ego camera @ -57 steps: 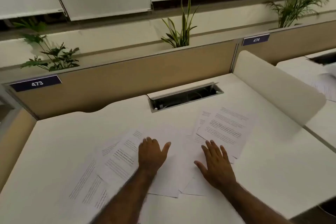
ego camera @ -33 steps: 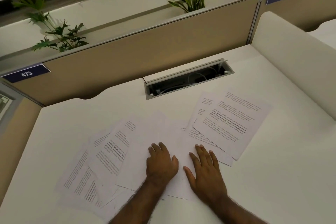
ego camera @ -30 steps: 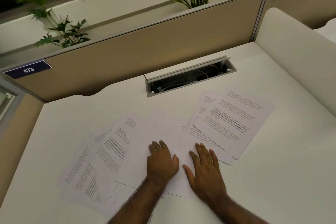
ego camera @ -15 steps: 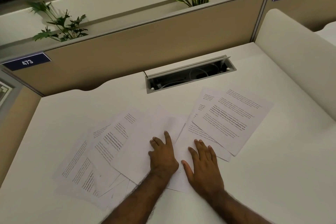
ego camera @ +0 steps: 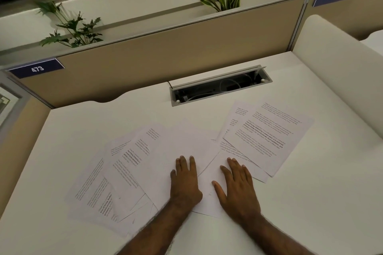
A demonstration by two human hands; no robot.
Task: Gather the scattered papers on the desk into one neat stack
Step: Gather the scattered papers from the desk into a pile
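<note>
Several printed white papers lie fanned across the white desk (ego camera: 310, 203). One overlapping group of papers (ego camera: 116, 176) spreads to the left. A blank-looking middle sheet (ego camera: 186, 141) sits in the centre, and another group of printed sheets (ego camera: 267, 132) lies to the right. My left hand (ego camera: 185, 183) rests flat, palm down, on the middle sheet with its fingers close together. My right hand (ego camera: 236, 186) lies flat on a sheet beside it with its fingers slightly spread. Neither hand grips any paper.
An open cable tray (ego camera: 219, 86) is set into the desk behind the papers. A tan partition (ego camera: 165, 51) with labels 473 and 474 closes the back. A white divider (ego camera: 339, 64) stands at the right. Plants (ego camera: 70, 27) grow behind the partition.
The camera has tilted down towards the desk. My hands have drawn closer together on the middle sheets, and the left hand's fingers have closed up. The papers have shifted only slightly.
</note>
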